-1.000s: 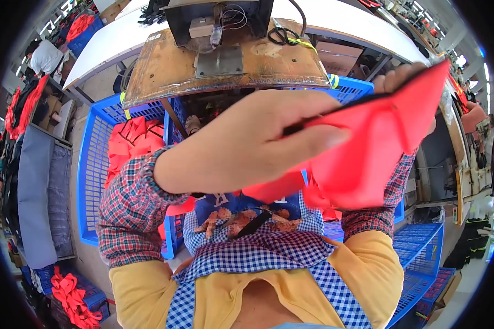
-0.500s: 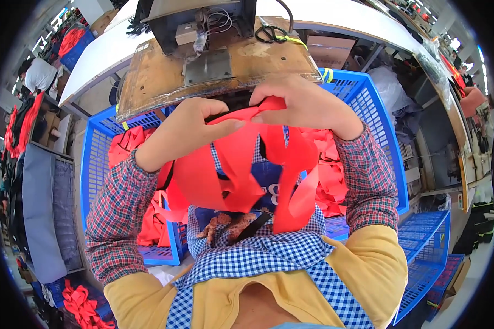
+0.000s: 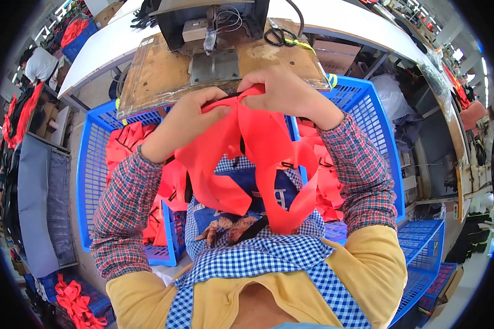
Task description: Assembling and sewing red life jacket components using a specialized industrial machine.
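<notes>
Both of my hands grip the top edge of a red fabric bag piece with a black trim, held just in front of a worn wooden work plate. My left hand pinches the left part of the edge. My right hand pinches the right part, close beside the left. Red straps loop down from the piece over my lap. A sewing machine head stands on the plate just beyond my hands, with a grey metal plate under its needle.
Blue plastic crates full of red fabric pieces flank my lap on both sides. More blue crates sit at the lower right. A white table lies behind the machine, with a person at the far left.
My hands have come together from a wide, raised spread and brought the red piece down to the front of the work plate, its straps now hanging over my lap.
</notes>
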